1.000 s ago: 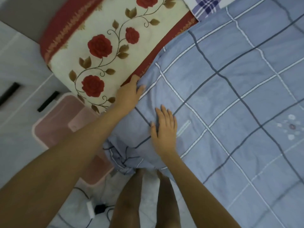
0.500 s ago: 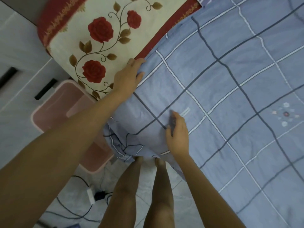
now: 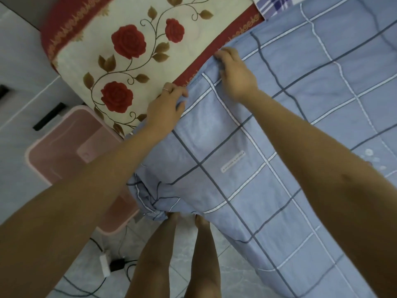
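Head view looks down on my hands. My left hand pinches the edge of the blue blanket, which lies over the rose mattress. My right hand grips the same edge a bit further along.

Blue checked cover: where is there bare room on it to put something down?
Free: the cover lies flat beyond the right hand, up to the plaid cloth, and around the white label between the forearms. Crowded: the edge along the floral mattress, where the left hand also grips, and the bunched corner.
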`<action>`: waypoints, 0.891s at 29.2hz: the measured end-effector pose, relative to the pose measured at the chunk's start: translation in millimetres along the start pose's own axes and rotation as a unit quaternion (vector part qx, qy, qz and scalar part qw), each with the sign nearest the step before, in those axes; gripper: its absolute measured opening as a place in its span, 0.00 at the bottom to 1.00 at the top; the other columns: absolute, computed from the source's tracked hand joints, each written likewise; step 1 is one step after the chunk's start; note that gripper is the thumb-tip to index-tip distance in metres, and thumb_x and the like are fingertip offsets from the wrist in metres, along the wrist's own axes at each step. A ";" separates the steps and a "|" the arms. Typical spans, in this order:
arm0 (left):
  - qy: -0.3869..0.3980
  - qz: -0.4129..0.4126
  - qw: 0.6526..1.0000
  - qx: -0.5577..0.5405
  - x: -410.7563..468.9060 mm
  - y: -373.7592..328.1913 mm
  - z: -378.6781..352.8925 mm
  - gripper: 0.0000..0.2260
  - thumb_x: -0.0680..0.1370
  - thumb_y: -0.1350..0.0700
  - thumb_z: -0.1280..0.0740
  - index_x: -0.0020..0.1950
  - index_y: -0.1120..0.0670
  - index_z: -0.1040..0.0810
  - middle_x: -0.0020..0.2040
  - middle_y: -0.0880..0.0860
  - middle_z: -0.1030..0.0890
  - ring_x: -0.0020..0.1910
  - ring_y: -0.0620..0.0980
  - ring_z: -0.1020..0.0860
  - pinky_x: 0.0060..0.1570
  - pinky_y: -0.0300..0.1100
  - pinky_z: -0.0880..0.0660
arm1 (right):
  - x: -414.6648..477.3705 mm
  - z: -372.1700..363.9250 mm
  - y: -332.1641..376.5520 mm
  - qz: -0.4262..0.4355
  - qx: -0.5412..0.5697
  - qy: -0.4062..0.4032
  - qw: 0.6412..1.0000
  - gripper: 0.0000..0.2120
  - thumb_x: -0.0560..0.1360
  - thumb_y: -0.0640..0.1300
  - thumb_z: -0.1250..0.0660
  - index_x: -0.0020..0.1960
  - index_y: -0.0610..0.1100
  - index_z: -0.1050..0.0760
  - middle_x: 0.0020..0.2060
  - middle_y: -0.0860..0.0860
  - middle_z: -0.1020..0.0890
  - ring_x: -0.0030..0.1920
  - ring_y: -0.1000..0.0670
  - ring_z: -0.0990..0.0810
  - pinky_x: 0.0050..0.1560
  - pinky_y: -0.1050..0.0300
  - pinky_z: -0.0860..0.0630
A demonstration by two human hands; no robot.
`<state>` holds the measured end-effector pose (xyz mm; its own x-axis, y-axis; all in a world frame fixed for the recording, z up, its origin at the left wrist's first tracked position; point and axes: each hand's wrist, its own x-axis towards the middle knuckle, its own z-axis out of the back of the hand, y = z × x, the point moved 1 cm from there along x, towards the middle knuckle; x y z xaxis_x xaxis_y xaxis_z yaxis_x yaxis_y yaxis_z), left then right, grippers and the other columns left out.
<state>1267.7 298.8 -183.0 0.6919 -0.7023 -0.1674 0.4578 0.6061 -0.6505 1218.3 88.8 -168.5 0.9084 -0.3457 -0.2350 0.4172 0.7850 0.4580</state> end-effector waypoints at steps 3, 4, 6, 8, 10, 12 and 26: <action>-0.018 0.042 0.998 -0.046 3.7 1.3 0.7 0.11 0.78 0.57 0.36 0.59 0.56 0.28 0.58 0.54 0.27 0.49 0.50 0.25 0.48 0.45 0.25 | 25.7 12.1 1.9 -0.004 -0.108 0.043 0.993 0.14 0.80 0.39 0.47 0.65 0.41 0.33 0.65 0.43 0.34 0.59 0.40 0.29 0.49 0.49 0.31; -0.021 0.048 0.998 -0.044 4.5 1.4 0.7 0.10 0.78 0.57 0.36 0.58 0.57 0.28 0.57 0.54 0.27 0.49 0.51 0.25 0.47 0.46 0.25 | 29.4 14.1 1.8 -0.012 -0.131 0.053 0.990 0.14 0.81 0.39 0.48 0.64 0.40 0.33 0.64 0.42 0.33 0.58 0.40 0.29 0.47 0.49 0.32; -0.007 0.056 0.998 -0.014 5.0 4.4 0.0 0.10 0.78 0.56 0.36 0.56 0.59 0.27 0.57 0.56 0.27 0.48 0.54 0.25 0.45 0.48 0.25 | 35.9 16.2 4.0 -0.021 -0.159 0.072 0.984 0.13 0.81 0.39 0.48 0.64 0.39 0.33 0.64 0.40 0.34 0.57 0.38 0.28 0.47 0.48 0.32; 0.013 0.061 0.998 -0.002 3.4 8.9 -1.6 0.10 0.78 0.55 0.35 0.55 0.60 0.26 0.57 0.58 0.27 0.46 0.55 0.25 0.44 0.48 0.27 | 38.5 16.5 6.5 -0.022 -0.176 0.106 0.979 0.14 0.81 0.39 0.48 0.65 0.39 0.33 0.64 0.38 0.35 0.57 0.36 0.27 0.48 0.48 0.33; 0.017 0.056 0.998 -0.014 4.2 12.5 0.5 0.10 0.78 0.53 0.35 0.52 0.60 0.25 0.53 0.57 0.26 0.44 0.55 0.26 0.43 0.47 0.28 | 43.6 16.2 10.0 -0.015 -0.197 0.149 0.969 0.15 0.81 0.39 0.48 0.66 0.38 0.34 0.65 0.37 0.35 0.58 0.35 0.27 0.52 0.46 0.32; 0.013 0.056 0.998 -0.034 3.3 15.0 5.5 0.10 0.78 0.52 0.35 0.46 0.59 0.26 0.44 0.55 0.27 0.41 0.52 0.28 0.39 0.44 0.31 | 47.9 16.5 14.5 -0.006 -0.207 0.192 0.959 0.16 0.82 0.42 0.48 0.67 0.37 0.35 0.64 0.36 0.34 0.59 0.35 0.28 0.57 0.44 0.32; -0.029 0.096 0.995 0.028 15.2 20.4 10.4 0.09 0.80 0.50 0.40 0.45 0.55 0.30 0.38 0.50 0.29 0.37 0.48 0.31 0.35 0.41 0.39 | 42.1 -2.7 21.4 -0.034 -0.098 0.037 0.994 0.15 0.77 0.33 0.46 0.63 0.37 0.34 0.63 0.37 0.35 0.53 0.36 0.26 0.49 0.47 0.29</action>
<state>1293.5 304.3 -191.1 0.7997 -0.5501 -0.2407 0.3436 0.7480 -0.5678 1265.4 92.4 -170.9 0.8704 -0.3685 -0.3266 0.4584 0.8485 0.2644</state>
